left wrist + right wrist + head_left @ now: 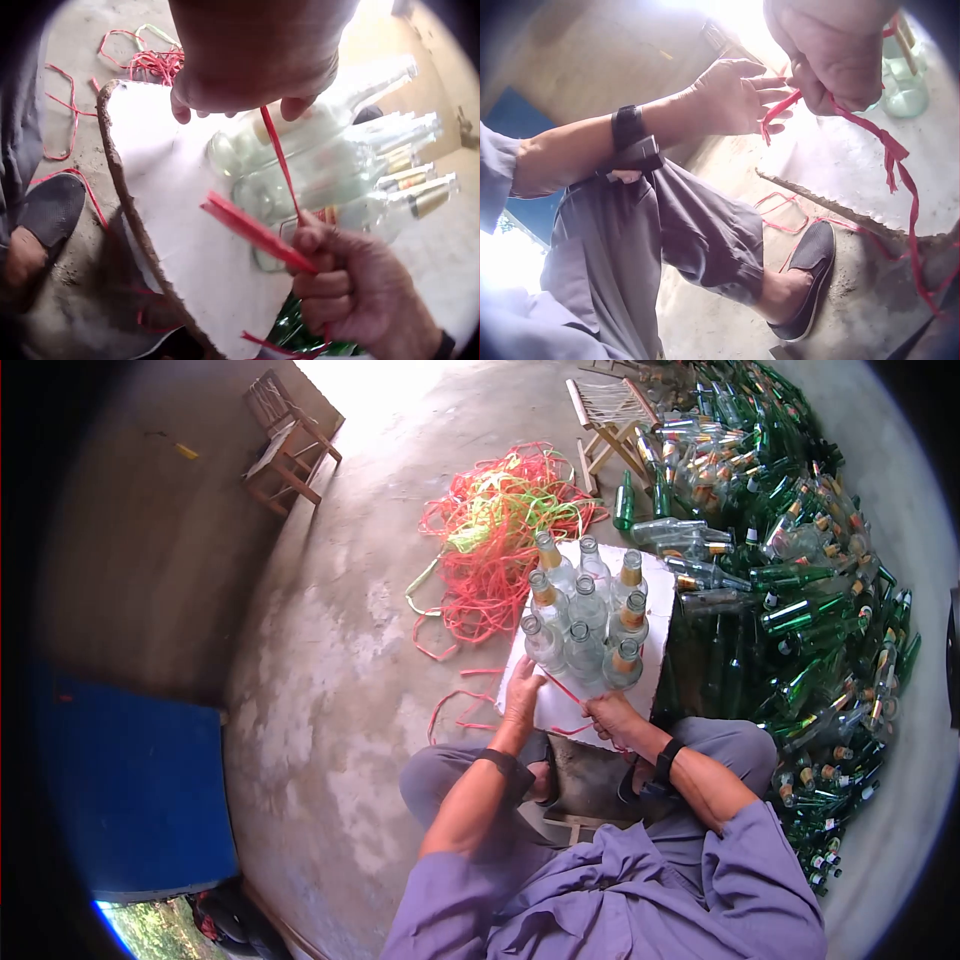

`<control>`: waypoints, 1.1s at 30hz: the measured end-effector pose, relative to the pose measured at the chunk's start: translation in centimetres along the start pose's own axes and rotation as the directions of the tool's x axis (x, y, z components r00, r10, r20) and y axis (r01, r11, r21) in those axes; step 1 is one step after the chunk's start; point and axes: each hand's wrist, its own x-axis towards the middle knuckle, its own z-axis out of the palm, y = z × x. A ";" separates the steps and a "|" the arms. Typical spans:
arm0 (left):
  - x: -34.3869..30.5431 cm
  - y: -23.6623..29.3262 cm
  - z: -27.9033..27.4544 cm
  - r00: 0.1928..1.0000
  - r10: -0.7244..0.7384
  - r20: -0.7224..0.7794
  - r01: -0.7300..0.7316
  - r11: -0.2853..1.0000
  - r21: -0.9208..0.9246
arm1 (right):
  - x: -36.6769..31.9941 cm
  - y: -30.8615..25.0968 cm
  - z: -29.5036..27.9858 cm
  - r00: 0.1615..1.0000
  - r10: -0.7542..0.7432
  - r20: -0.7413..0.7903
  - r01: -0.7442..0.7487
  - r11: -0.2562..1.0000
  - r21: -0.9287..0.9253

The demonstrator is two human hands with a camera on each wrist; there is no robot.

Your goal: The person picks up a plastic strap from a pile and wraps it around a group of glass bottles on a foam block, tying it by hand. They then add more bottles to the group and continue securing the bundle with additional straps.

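Several clear glass bottles (586,607), some with gold neck labels, stand upright in a tight cluster on a white board (562,712) in front of the person. A red plastic strap (279,154) runs taut from the bottles' near side to the right hand (615,717), whose curled fingers grip it; a loose tail (911,202) dangles below that hand. At the board's left corner is the left hand (521,698), beside the nearest left bottle. Its fingers (771,97) extend loosely apart in the right wrist view, close to the strap.
A tangled pile of red and yellow-green strap (500,530) lies on the floor beyond the board. To the right, green and clear bottles (800,600) are heaped against the wall. A folding stool (612,425) stands ahead, a wooden chair (290,450) far left.
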 end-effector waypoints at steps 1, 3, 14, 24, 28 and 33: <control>-0.8 3.0 0.3 0.994 -0.109 -0.028 0.110 0.992 0.059 | 0.0 -0.1 0.1 1.000 -0.007 -0.018 0.007 1.000 -0.020; 1.7 2.8 -1.4 0.977 -0.122 -0.173 0.127 0.992 0.019 | 0.6 0.3 -0.1 0.999 -0.030 -0.024 0.029 0.999 -0.041; 17.7 4.1 1.2 0.957 0.076 0.278 -0.089 0.995 0.034 | -0.9 -1.1 0.8 0.998 -0.005 -0.069 0.005 1.000 -0.001; 13.6 6.9 3.8 0.767 -0.063 0.639 0.309 0.908 -0.282 | -0.4 -0.7 0.1 1.000 0.016 -0.026 -0.017 1.000 -0.009; 12.9 6.8 4.9 0.919 -0.003 0.394 0.097 0.971 -0.219 | -0.7 -1.0 -0.1 0.999 0.035 -0.035 -0.036 0.998 -0.053; 11.4 8.6 5.5 0.864 -0.221 0.452 0.428 0.795 -0.430 | -0.9 -1.5 -0.7 0.998 0.055 -0.006 -0.056 0.996 -0.074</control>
